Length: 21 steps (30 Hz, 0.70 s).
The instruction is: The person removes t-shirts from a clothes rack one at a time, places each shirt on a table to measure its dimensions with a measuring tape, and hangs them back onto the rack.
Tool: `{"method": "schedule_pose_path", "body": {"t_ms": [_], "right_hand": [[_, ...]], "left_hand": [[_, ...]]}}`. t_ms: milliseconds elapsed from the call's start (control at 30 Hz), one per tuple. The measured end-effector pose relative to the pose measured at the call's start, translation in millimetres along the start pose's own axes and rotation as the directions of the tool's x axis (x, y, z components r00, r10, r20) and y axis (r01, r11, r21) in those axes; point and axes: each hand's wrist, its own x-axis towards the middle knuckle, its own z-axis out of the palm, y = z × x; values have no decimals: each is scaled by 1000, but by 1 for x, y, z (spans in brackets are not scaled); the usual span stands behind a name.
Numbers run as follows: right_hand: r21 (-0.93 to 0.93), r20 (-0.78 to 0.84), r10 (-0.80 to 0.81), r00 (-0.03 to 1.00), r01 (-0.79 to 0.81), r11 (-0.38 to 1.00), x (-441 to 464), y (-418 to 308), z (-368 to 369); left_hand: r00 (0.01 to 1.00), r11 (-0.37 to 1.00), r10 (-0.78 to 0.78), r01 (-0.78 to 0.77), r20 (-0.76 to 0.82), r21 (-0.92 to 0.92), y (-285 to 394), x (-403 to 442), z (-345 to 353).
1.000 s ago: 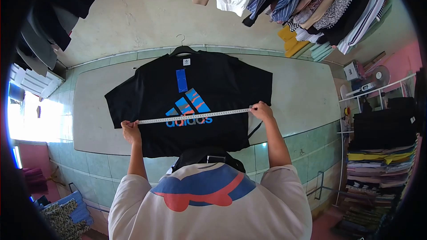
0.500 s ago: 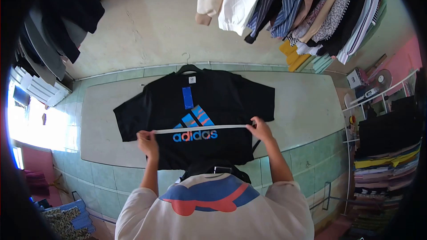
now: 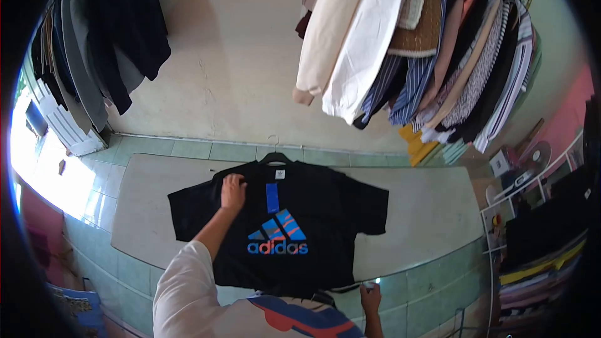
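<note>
A black T-shirt (image 3: 325,213) with a colourful adidas print lies spread on a pale table (image 3: 426,213), a black hanger (image 3: 273,157) in its neck. A blue tag (image 3: 272,198) hangs below the collar. My left hand (image 3: 233,191) rests on the shirt near its left shoulder, fingers loosely extended, with no object visible in them. Down by the front edge, beside the shirt's lower right corner, my right hand (image 3: 370,297) is closed around something small with a bright white spot, too blurred to name. The white measuring tape is no longer seen stretched over the shirt.
Clothes (image 3: 357,44) hang on the wall at upper right, and dark garments (image 3: 125,31) at upper left. A shelf of folded clothes (image 3: 538,269) and a fan (image 3: 537,153) stand to the right. Green tiles (image 3: 144,269) surround the table.
The white tape stretched across the chest between both hands has gone from there. My left hand moved up to the shoulder; my right hand dropped to the front edge. The view tilted up.
</note>
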Motion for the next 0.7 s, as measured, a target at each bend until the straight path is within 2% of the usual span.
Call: {"method": "schedule_pose_path", "body": {"t_ms": [33, 67, 100, 133, 167, 200, 233, 267, 300, 333, 367, 400, 433, 500, 533, 567, 600, 633, 667, 700], "right_hand": [[-29, 37, 151, 988, -150, 988, -5, 16, -2], [133, 175, 190, 966, -214, 968, 4, 69, 10], [13, 251, 332, 910, -346, 938, -2, 44, 9], [147, 349, 268, 898, -335, 931, 2, 61, 26], [245, 405, 292, 867, -410, 879, -6, 44, 36], [221, 500, 344, 795, -501, 837, -1, 51, 57], [415, 563, 247, 789, -528, 741, 0, 64, 77], [309, 555, 348, 756, -576, 757, -7, 38, 80], [332, 591, 330, 736, -595, 732, -9, 49, 81], [353, 628, 310, 714, -616, 704, -14, 59, 82], [347, 628, 315, 711, -619, 705, -19, 64, 74], [334, 584, 399, 706, -658, 675, -23, 64, 60], [322, 538, 479, 694, -694, 643, -22, 66, 47], [340, 472, 493, 731, -667, 663, -16, 83, 24], [341, 441, 496, 748, -651, 678, -8, 82, 12], [336, 426, 515, 744, -658, 674, 4, 93, 6], [332, 395, 529, 751, -654, 680, 16, 90, -3], [301, 360, 526, 770, -630, 716, 26, 67, -14], [230, 234, 527, 817, -573, 786, 42, 61, -24], [235, 92, 522, 848, -528, 816, 53, 23, -35]], "left_hand": [[999, 998, -28, 26, 32, 61, -12, 18, 6], [996, 991, -59, 50, 67, 122, -20, 34, 13], [996, 992, -64, 58, 56, 110, -27, 44, 19], [972, 978, -140, 106, 191, 177, -32, 51, 26], [922, 958, -219, 141, 320, 249, -35, 56, 33], [921, 960, -221, 147, 322, 237, -35, 61, 37], [855, 936, -343, 275, 389, 221, -35, 64, 40], [767, 892, -451, 396, 456, 217, -37, 64, 43], [719, 883, -462, 427, 519, 196, -45, 61, 43], [715, 882, -463, 429, 524, 194, -55, 58, 45], [686, 935, -353, 281, 636, 215, -67, 53, 46], [630, 968, -246, 128, 737, 213, -69, 49, 42], [648, 986, -160, 70, 744, 151, -67, 38, 37], [675, 958, -253, 75, 693, 276, -42, 15, 32], [590, 950, -206, -70, 781, 304, 6, 15, -8], [668, 950, -206, -39, 715, 310, 10, -4, 2], [745, 968, -226, 102, 628, 228, 7, -25, 19], [702, 964, -266, 192, 660, 184, 19, -29, 15], [731, 972, -231, 200, 642, 121, 14, -38, 23], [716, 944, -302, 316, 629, 94, 11, -39, 16]]}}
